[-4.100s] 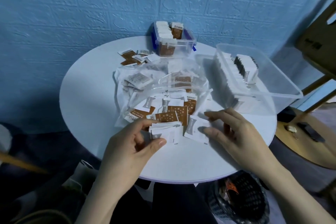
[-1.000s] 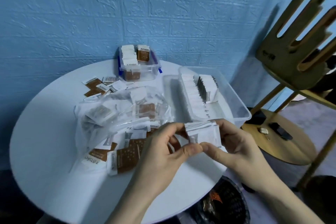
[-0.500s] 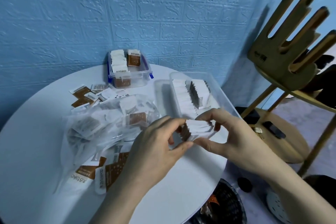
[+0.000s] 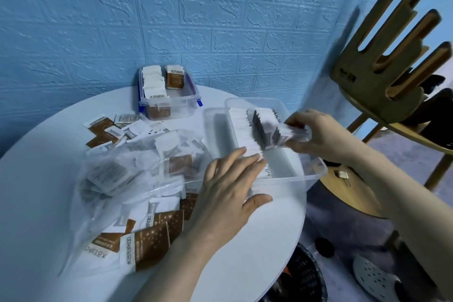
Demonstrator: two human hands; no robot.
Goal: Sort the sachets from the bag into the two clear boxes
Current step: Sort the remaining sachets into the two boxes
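White sachets, a small blurred stack [image 4: 293,133], sit pinched in the right hand [image 4: 318,133], fingers and thumb curled round them over the big box [image 4: 316,169] at three o'clock on the table [image 4: 36,191]; the right forearm comes in from four o'clock, wrist bent toward the box's rows of upright sachets [image 4: 247,127]. The left hand [image 4: 230,193] lies flat and wide, fingers straight and a little spread, fingertips [image 4: 255,157] touching the near end of the rows at the box's rim, thumb out to the side above the tabletop; its forearm rises from six o'clock. The clear bag [image 4: 127,174] lies at the table's centre, brown and white sachets inside it and spilling at seven o'clock; the small box [image 4: 169,93] stands at twelve o'clock, partly filled; loose sachets [image 4: 107,130] lie at ten o'clock.
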